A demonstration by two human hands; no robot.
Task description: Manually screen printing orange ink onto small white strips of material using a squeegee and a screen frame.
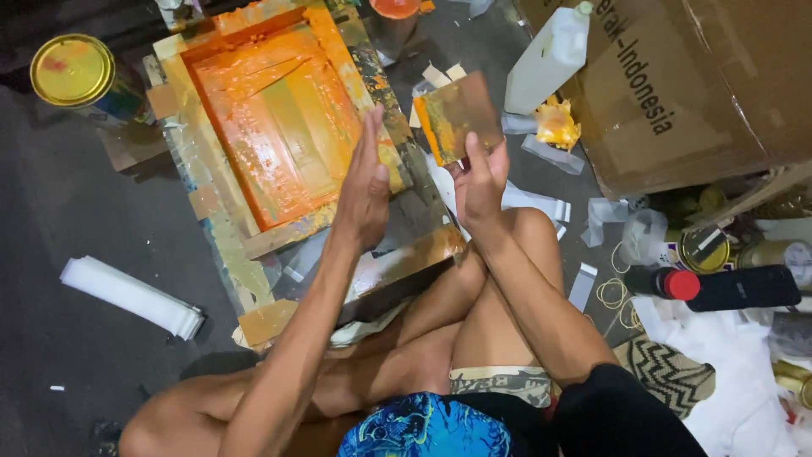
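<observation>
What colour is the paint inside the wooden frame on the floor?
Orange, spread across the frame; the head view shows it.

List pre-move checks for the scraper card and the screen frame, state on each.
1. Right hand grip on the scraper card: ok, held at its lower edge.
2. Left hand free: ok, open and flat, holding nothing.
3. Orange ink on the card: ok, along its left edge.
4. Screen frame flat on the floor: ok.
5. Ink spread over the mesh: cannot tell, centre looks thin.
6. White bottle capped: cannot tell.
</observation>
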